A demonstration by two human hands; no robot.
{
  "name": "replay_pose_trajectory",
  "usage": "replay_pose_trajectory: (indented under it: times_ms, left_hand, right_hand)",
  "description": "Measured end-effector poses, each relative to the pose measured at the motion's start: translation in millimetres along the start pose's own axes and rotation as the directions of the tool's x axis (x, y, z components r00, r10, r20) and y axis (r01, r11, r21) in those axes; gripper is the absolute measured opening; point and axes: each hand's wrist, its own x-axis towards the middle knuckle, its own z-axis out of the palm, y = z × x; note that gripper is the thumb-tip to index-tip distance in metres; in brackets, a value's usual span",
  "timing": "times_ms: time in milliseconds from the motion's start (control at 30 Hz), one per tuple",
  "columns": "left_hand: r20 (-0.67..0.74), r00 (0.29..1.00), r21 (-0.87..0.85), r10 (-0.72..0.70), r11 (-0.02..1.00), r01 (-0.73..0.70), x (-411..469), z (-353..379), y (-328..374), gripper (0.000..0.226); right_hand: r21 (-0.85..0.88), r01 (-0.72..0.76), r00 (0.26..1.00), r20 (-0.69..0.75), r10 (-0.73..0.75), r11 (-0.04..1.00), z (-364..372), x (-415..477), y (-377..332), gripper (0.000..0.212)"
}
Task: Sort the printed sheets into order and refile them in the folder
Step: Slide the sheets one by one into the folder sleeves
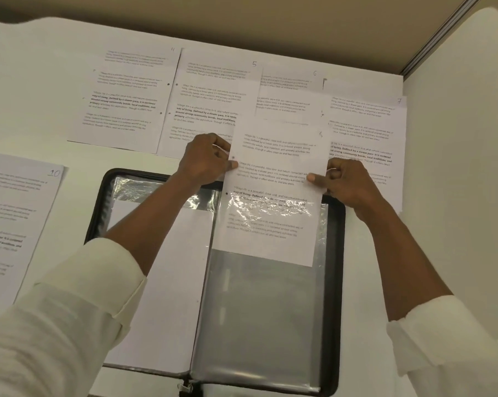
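one printed sheet (270,179) is held over the right half of the open zip folder (336,267). its lower part is already inside a clear plastic sleeve (259,305), and glare marks the sleeve mouth across the text. the sheet's left edge is pinched by the left hand (206,160), thumb on top near the punch hole. the right edge is pinched by the right hand (346,183), fingers curled under. nothing else is held by either hand. more sheets are laid out on the white tabletop (27,96) beyond the folder: sheet 5 (213,93), with 11, 6 and 7 beside it, and sheet 10 (15,213) at the left. judged: the sheet is light, thin, floppy and easily creased, so it is likely to buckle if pushed from the top edge. the sleeve looks slick but clingy, so the bottom corners may be caught. the sheet is best gripped at both side edges, low near the sleeve mouth, and fed down evenly.
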Motion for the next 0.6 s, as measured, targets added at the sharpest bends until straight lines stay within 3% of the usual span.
replay_pose_trajectory:
  times_ms: [100,267,367,500,600]
  left_hand:
    - [0.051,0.999,0.108,0.016,0.994,-0.021,-6,-2,-5,0.04]
    - [0.121,0.993,0.185,0.008,0.982,-0.031,-9,-7,-10,0.042]
    - [0.102,0.995,0.108,0.004,0.994,-0.015,-6,-7,-5,0.049]
    - [-0.032,0.999,-0.077,-0.042,0.996,0.04,3,-3,4,0.047]
    - [-0.049,0.998,-0.058,-0.049,0.997,0.046,8,-3,1,0.042]
  right_hand:
    - [0.139,0.005,0.994,-0.113,0.01,0.99,2,2,-2,0.035]
    - [0.026,0.074,0.978,-0.199,-0.068,0.997,9,6,4,0.043]
    - [-0.006,0.083,0.983,-0.163,-0.083,0.997,12,7,9,0.042]
    - [-0.137,0.072,0.991,-0.103,-0.086,0.988,13,4,11,0.04]
    - [-0.14,0.061,0.994,-0.079,-0.072,0.988,12,2,10,0.042]
